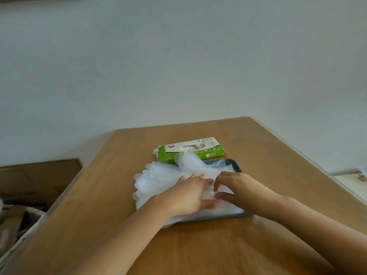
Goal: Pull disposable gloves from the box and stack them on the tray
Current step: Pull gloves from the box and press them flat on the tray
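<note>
On the worktop [198, 245], just in front of the green box [166, 154], the tray [232, 162] already carries a thick heap of clear gloves [158, 179], which spills over its left rim. The left hand [188, 195] lies flat, pressing the heap. The right hand [238, 187], fingers curled, seems to pinch the gloves' near edge, though blur leaves that unsure. One trailing glove [187, 156] hangs from the box slot, so more pulling likely remains.

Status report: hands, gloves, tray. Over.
Left hand flat on clear plastic gloves; right hand pinching them. Stack overhangs dark blue tray. Green box behind; nothing blocking.
</note>
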The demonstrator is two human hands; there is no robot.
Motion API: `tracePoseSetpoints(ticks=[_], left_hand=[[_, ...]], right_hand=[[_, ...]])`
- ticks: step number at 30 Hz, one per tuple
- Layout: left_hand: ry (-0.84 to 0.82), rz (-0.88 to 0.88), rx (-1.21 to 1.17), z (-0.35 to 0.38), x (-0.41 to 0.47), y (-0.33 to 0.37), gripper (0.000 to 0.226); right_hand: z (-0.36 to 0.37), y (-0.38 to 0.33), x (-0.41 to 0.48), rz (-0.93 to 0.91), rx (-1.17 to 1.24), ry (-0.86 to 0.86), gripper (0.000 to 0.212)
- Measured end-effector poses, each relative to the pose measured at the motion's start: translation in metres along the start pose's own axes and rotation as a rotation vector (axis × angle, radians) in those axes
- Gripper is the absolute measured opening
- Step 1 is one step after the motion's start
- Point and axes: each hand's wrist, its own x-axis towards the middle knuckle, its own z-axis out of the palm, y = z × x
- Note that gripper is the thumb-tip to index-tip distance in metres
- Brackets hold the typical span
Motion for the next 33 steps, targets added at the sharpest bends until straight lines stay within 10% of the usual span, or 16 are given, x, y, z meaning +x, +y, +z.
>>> tracePoseSetpoints(ticks=[9,13,17,23,33], left_hand=[[0.105,-0.325,0.094,-0.031,0.001,-0.037,0.087],[0.271,-0.511,0.351,-0.046,0.002,-0.044,0.074],[0.572,-0.307,0.197,-0.052,0.001,-0.034,0.033],[0.161,-0.119,-0.001,-0.033,-0.009,-0.017,0.058],[0.081,-0.142,-0.089,-0.016,-0.028,-0.039,0.051]], right_hand=[[0.001,0.024,-0.007,-0.043,0.144,-0.022,0.041],[0.004,0.02,-0.001,-0.045,0.04,0.043,0.046],[0.01,0.019,0.006,-0.153,0.019,0.197,0.019],[0.002,0.021,0.005,-0.137,0.193,0.187,0.029],[0.004,0.028,0.005,0.061,0.173,-0.014,0.04]])
